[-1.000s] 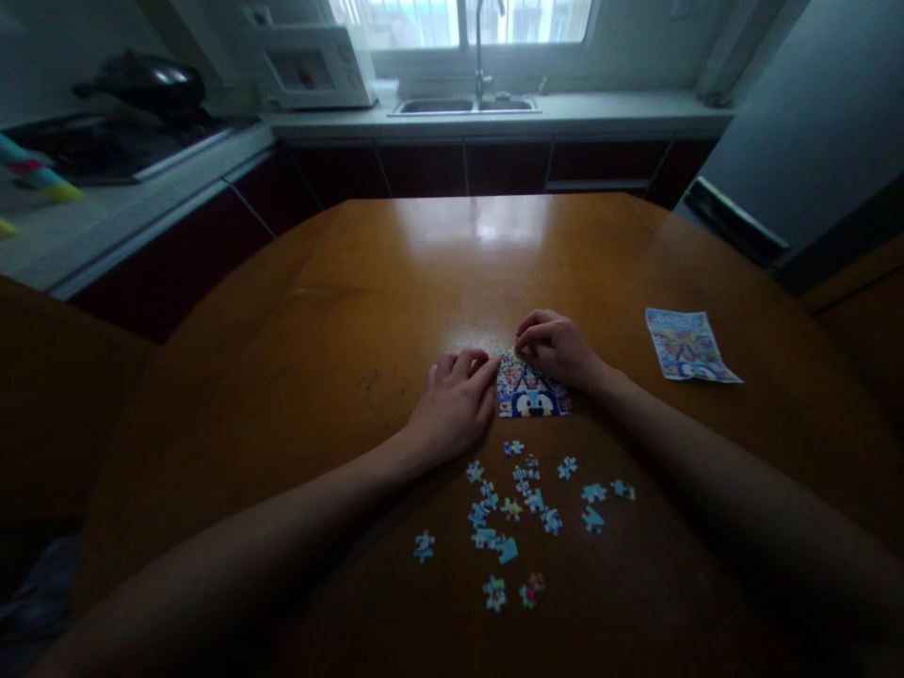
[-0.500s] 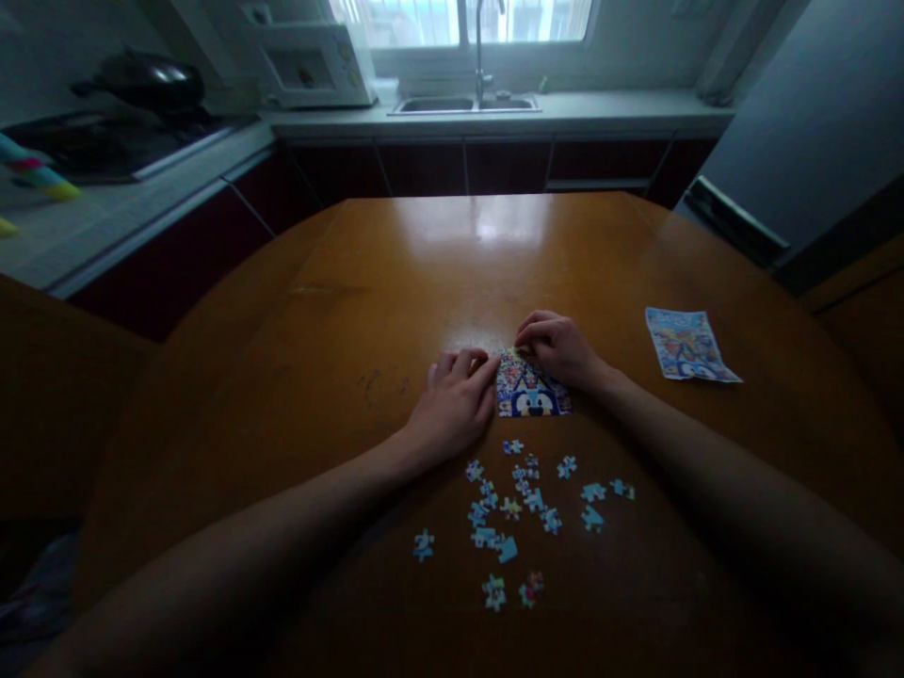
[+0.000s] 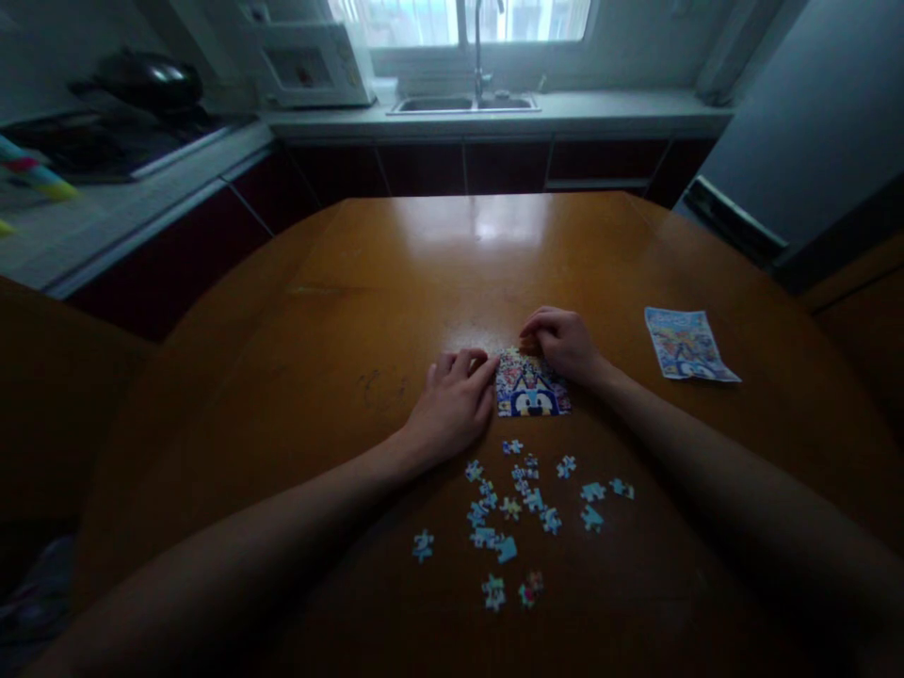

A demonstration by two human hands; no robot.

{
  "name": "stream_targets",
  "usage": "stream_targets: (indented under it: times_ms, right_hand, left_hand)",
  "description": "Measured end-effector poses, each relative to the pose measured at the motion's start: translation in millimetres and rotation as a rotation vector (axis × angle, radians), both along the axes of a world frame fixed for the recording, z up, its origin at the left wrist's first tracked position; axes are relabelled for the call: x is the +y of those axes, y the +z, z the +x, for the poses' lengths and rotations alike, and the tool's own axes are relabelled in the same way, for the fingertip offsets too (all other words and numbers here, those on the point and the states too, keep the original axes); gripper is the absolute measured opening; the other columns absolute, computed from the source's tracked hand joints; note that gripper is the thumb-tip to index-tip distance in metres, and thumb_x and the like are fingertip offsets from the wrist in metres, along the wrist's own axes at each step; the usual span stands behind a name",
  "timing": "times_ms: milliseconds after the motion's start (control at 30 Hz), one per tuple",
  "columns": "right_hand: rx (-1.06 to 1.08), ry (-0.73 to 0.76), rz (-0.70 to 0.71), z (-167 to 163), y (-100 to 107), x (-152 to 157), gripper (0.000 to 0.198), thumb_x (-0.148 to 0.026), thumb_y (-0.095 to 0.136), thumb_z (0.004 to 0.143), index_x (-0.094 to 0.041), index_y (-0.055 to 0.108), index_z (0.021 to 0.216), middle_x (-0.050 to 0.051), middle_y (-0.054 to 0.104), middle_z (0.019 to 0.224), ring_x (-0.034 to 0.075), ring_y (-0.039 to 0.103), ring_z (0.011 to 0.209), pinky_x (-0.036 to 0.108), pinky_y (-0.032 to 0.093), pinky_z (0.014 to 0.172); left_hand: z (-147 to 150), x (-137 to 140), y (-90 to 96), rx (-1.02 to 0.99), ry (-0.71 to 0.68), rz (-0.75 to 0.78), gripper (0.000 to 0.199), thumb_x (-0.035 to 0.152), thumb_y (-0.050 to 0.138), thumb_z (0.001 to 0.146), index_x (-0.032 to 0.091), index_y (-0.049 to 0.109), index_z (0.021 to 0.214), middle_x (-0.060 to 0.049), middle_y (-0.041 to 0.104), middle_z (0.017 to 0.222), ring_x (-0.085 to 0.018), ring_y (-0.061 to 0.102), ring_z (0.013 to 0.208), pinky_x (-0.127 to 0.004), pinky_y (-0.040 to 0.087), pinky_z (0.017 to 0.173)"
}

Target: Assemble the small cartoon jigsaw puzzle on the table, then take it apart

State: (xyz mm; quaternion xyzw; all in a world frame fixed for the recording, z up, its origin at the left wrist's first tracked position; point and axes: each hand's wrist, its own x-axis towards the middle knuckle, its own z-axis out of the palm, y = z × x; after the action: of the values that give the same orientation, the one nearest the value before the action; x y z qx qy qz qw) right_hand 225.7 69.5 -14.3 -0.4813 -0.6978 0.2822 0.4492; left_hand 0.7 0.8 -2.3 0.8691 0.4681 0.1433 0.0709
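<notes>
Hands [image 3: 452,405] [image 3: 566,348] bent-fingered at puzzle [image 3: 534,399]

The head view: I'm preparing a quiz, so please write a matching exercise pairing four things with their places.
1. left hand
2. right hand
3. printed sheet
4. loose pieces

A. right of both hands
B. between the forearms, below the puzzle in the picture
C. at the puzzle's left edge
D. at the puzzle's far right corner

Pairs: 1-C, 2-D, 3-A, 4-B

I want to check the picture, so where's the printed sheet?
In the head view, the printed sheet lies on the table, to the right of the right hand.
</notes>
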Motion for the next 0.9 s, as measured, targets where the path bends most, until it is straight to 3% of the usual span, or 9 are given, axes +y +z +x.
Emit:
stream_targets:
  times_ms: [333, 900]
  right_hand:
    - [0.064, -0.024, -0.072, -1.0, 2.4, -2.3, 0.025, -0.008, 0.047, 0.078, -0.016, 0.068, 0.068, 0.007, 0.066, 0.083, 0.016, 0.066, 0.074, 0.030, 0.060, 0.068]
    - [0.043, -0.023, -0.042, -0.7, 1.3, -0.9, 0.025, -0.007, 0.048, 0.076, -0.017, 0.069, 0.068, 0.007, 0.068, 0.080, 0.016, 0.065, 0.074, 0.029, 0.058, 0.066]
  left_hand:
    - [0.9, -0.4, 1.3, -0.007, 0.002, 0.000, 0.042, 0.031, 0.046, 0.102, 0.024, 0.054, 0.142, -0.010, 0.053, 0.137, -0.031, 0.043, 0.120, -0.050, 0.041, 0.105]
    - [1.3, -0.1, -0.3, 0.008, 0.012, 0.007, 0.042, 0.031, 0.047, 0.102, 0.024, 0.054, 0.143, -0.010, 0.054, 0.137, -0.031, 0.044, 0.121, -0.050, 0.043, 0.104]
